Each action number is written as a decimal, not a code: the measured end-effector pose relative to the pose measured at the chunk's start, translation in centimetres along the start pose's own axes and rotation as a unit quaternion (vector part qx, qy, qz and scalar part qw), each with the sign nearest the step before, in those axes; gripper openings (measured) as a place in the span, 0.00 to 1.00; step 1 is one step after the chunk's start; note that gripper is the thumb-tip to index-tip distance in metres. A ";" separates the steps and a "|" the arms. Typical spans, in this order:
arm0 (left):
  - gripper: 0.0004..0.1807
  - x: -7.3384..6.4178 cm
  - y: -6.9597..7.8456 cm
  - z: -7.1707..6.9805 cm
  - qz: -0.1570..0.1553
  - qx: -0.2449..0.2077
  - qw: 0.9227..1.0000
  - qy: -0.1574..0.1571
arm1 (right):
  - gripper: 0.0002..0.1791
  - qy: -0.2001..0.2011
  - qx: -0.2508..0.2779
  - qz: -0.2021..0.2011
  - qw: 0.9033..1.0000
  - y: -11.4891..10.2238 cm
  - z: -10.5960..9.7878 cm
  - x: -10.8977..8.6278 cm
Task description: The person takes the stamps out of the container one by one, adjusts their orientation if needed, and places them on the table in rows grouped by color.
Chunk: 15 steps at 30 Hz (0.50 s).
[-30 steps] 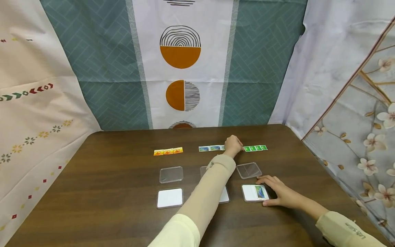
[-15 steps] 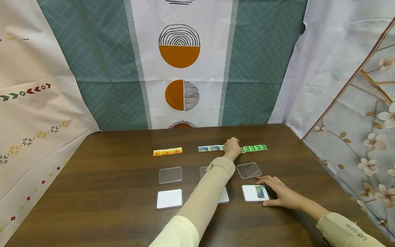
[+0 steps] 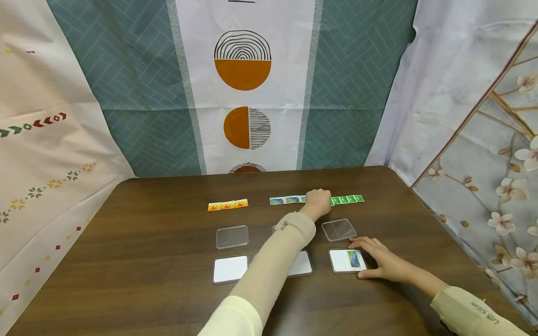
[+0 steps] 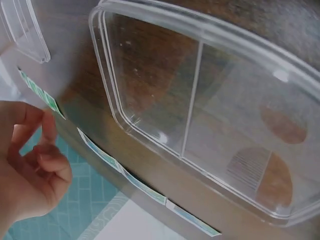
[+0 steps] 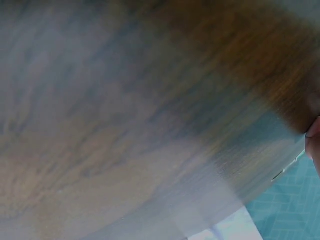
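Note:
My left hand [image 3: 317, 204] reaches to the far side of the table, over the left end of a row of small green stamps [image 3: 346, 200]. In the left wrist view its fingers are bent, the index fingertip right at the end of that row; I cannot tell whether a stamp is pinched there. Blue stamps [image 3: 285, 200] lie just left of the hand, partly hidden by it. My right hand [image 3: 380, 261] rests on the table, thumb and fingers gripping the right side of a clear plastic case [image 3: 338, 261]. Inside lies a white card with one blue-green stamp [image 3: 354, 259] at its right.
Clear lids [image 3: 232, 237] lie behind the cases, one at the right [image 3: 338, 230] and a middle one [image 4: 150, 85] mostly under the left forearm. White-filled cases stand at the left [image 3: 230, 269] and middle [image 3: 300, 264]. Three orange stamps [image 3: 228, 205] lie at the back left.
My left hand shifts slightly left, then back right, along the end of the green row, uncovering and covering a green stamp. The right hand keeps its grip on the case.

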<state>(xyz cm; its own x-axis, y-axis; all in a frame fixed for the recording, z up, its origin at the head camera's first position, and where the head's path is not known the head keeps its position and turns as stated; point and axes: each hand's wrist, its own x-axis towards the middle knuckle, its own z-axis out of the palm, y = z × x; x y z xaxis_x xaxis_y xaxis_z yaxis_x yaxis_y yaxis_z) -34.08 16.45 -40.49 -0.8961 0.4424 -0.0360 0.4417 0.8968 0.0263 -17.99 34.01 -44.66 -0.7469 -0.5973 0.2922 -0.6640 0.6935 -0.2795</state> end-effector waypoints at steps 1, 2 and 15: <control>0.07 -0.1 0.0 0.0 0.004 0.003 1.000 -0.007 | 0.33 0.001 0.000 0.000 1.000 0.0 0.0 -0.1; 0.07 -0.2 0.0 0.0 0.007 0.004 1.000 -0.014 | 0.33 0.001 -0.001 0.001 1.000 -0.1 0.1 -0.1; 0.10 -0.3 -0.1 0.4 0.002 -0.018 1.000 -0.022 | 0.33 -0.006 0.003 0.008 1.000 -0.1 -0.1 0.0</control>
<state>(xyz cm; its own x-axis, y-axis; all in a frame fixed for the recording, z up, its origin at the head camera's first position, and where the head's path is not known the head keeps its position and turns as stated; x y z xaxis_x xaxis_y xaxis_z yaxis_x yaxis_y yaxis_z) -33.81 16.21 -40.88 -0.8913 0.4463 -0.0797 0.4424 0.8947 0.0617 -17.97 34.00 -44.52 -0.7583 -0.5906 0.2759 -0.6515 0.7011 -0.2896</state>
